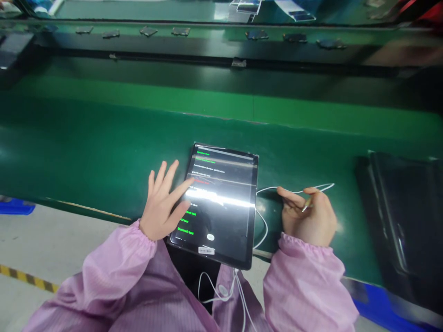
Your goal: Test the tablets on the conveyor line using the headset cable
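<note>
A black tablet (pixel 224 221) lies screen up at the front edge of the green bench, its display listing test names in green, white and red. My left hand (pixel 161 203) is open with fingers spread, the index fingertip over the screen's left side by a red line; whether it touches I cannot tell. To the tablet's right, my right hand (pixel 308 214) is closed on an earphone plug (pixel 306 205) whose metal tip points out of the fingers. White earphone cable (pixel 266 223) runs beside the tablet, and more white cord (pixel 240 290) hangs below it over my lap.
Dark flat devices (pixel 408 221) are stacked on the bench at right. Several small boards (pixel 180 31) are spaced along a raised strip at the back. Another dark panel (pixel 14 48) stands at far left. Blue bins (pixel 380 304) show below the bench edge.
</note>
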A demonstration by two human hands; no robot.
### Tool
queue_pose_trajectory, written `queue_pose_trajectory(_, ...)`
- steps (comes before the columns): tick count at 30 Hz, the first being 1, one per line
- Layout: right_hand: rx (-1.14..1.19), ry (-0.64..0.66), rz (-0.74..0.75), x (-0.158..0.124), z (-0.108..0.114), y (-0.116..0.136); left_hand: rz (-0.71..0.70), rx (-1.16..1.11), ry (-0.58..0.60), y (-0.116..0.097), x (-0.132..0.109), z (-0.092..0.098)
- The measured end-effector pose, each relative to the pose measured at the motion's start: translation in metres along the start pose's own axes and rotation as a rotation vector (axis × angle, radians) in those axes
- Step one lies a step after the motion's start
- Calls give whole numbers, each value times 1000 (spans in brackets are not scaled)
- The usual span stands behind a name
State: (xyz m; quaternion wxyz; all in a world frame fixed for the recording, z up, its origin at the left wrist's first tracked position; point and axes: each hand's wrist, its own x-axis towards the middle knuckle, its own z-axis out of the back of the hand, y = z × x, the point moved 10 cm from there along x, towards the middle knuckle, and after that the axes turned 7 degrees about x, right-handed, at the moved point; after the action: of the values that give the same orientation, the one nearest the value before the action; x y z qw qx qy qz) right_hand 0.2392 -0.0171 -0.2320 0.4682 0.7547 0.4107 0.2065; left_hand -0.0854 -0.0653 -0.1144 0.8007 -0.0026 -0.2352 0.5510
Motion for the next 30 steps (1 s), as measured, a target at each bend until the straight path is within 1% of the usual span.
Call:
queue_pose_trajectory(3, 24, 20, 38, 0, -5, 5, 53, 46, 29, 3, 18, -9)
queue_pose_trajectory(6, -22, 47, 71, -8, -11, 10, 74, 49, 74, 8, 22, -18)
queue_pose_trajectory(8, -123, 112, 92, -22, -18, 14, 136, 42, 69, 17, 14, -19)
queue_pose_trajectory(10, -281, 196, 105, -44, -26, 16, 244, 30, 76, 29, 2, -19)
queue_pose_trajectory(12, -428, 260, 88, -68, -30, 13, 318, -13, 145, 35, -11, -26)
queue_pose_trajectory(14, -470, 278, 49, -86, -29, 9, 343, -105, 227, 33, -20, -34)
queue_pose_trajectory(15, -436, 280, 20, -93, -28, 7, 353, -175, 251, 30, -23, -37)
queue_pose_trajectory(17, -316, 271, -60, -99, -24, 1, 420, -373, 248, 26, -27, -37)
queue_pose_trajectory(19, -188, 269, -150, -102, -23, -6, 517, -610, 202, 22, -31, -35)
queue_pose_trajectory(21, -97, 271, -201, -103, -24, -6, 608, -789, 146, 17, -33, -31)
queue_pose_trajectory(23, -23, 274, -207, -106, -25, 2, 659, -879, 122, 10, -35, -28)
queue_pose_trajectory(26, 24, 278, -220, -113, -29, 21, 715, -959, 135, 2, -35, -25)
queue_pose_trajectory(30, 43, 311, -272, -121, -39, 42, 773, -985, 142, 1, -33, -15)
